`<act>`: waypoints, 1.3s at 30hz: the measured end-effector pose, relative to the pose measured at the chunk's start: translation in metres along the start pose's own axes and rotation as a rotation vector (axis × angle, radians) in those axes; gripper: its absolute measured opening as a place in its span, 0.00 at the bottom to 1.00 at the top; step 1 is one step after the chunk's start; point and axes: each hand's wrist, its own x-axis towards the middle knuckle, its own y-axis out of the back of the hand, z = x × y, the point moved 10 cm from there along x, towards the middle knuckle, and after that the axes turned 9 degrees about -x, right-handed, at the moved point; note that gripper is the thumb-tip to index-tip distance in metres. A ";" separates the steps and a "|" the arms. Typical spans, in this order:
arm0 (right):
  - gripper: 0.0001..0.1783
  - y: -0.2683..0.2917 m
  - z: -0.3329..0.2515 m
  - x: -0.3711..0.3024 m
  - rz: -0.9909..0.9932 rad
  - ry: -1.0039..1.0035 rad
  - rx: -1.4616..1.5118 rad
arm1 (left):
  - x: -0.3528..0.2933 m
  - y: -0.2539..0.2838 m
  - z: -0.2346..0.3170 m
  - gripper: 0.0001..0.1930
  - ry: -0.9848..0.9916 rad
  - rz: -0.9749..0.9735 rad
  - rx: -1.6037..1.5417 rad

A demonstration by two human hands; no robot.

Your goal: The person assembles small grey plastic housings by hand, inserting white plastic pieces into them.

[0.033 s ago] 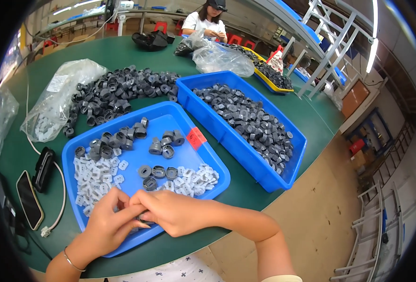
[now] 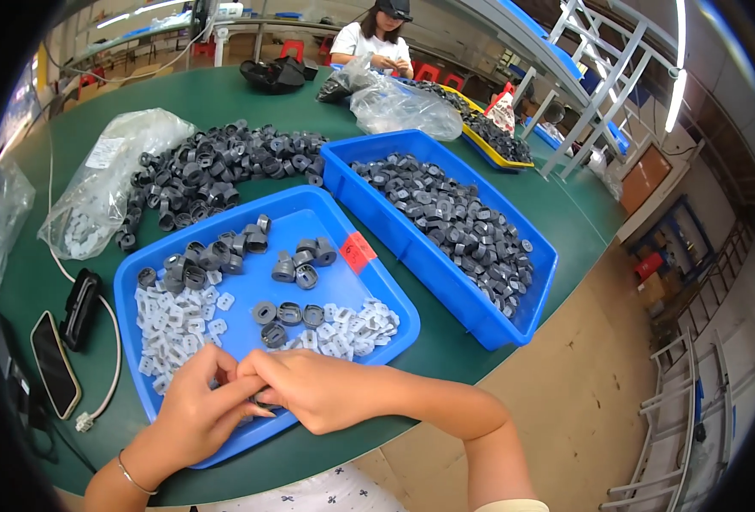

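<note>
We pinch left hand (image 2: 196, 403) and right hand (image 2: 316, 390) together; cannot tell what they grasp. Four grey caps (image 2: 289, 314) lie just ahead, nearer right hand.

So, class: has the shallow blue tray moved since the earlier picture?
No. Judged against the green table and the deep blue bin, the shallow blue tray shows no shift either way.

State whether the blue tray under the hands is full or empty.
Partly filled: the blue tray holds dark round parts and pale plastic pieces, with its blue bottom showing between them.
</note>
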 end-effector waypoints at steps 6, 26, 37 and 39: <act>0.17 0.002 -0.009 -0.001 0.013 0.010 -0.170 | 0.001 -0.001 0.003 0.16 -0.031 0.001 0.076; 0.11 0.013 0.000 -0.001 0.056 0.036 -0.077 | 0.000 -0.004 0.026 0.20 -0.161 0.024 0.277; 0.10 0.030 0.010 -0.004 0.084 -0.052 0.109 | 0.002 0.010 0.010 0.23 -0.016 0.141 0.096; 0.11 0.027 0.009 -0.003 0.083 -0.050 0.164 | 0.000 0.009 0.016 0.23 -0.085 0.112 0.116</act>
